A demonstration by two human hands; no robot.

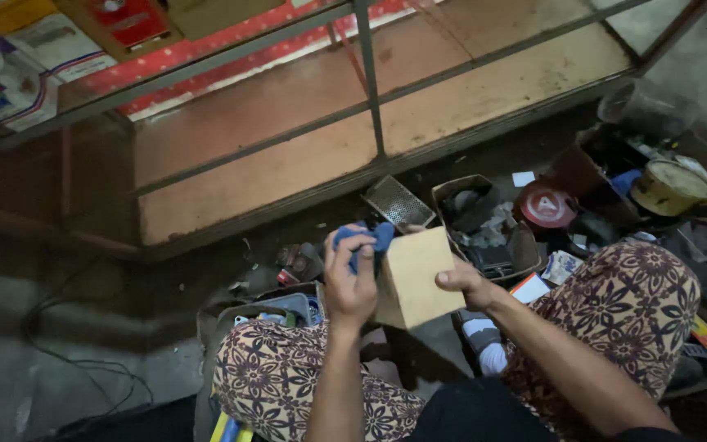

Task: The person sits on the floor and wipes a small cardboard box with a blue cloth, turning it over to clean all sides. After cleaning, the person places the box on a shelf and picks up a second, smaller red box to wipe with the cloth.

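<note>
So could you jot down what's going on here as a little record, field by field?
setting: person seated on a dark floor, patterned trousers, knees apart
left hand: grips a blue cloth, pressed against the box's top edge
right hand: holds a plain cardboard box, thumb on its face
ahead: metal-framed glass cabinet
nearby clutter: open carton of oddments, metal mesh piece, red round lid, yellowish tub
left side: black cable

Left hand [350, 282] and right hand [466, 284], both clenched.
</note>
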